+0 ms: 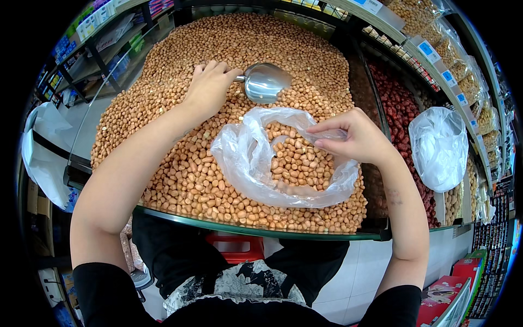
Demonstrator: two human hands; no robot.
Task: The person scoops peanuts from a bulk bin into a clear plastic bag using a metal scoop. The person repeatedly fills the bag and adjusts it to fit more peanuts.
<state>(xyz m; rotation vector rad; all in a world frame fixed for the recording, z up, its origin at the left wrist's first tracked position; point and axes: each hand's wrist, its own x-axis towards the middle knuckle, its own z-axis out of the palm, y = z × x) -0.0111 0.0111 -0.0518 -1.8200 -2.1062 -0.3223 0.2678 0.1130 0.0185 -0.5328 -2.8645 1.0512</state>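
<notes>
A wide heap of shelled peanuts (179,180) fills the bin before me. My left hand (210,88) is closed around the handle of a metal scoop (267,83), whose bowl lies on the peanuts and points right. Nearer to me, a clear plastic bag (249,171) rests on the heap with its mouth wide apart and peanuts (300,163) inside. My right hand (347,137) pinches the bag's rim at its upper right between thumb and fingers.
A glass edge (261,232) runs along the bin's near side. To the right are dried red dates (396,110), a bunched plastic bag (439,149) and a shelf with bagged goods (466,77). White plastic bags (47,151) hang at left. Below is a red stool (237,247).
</notes>
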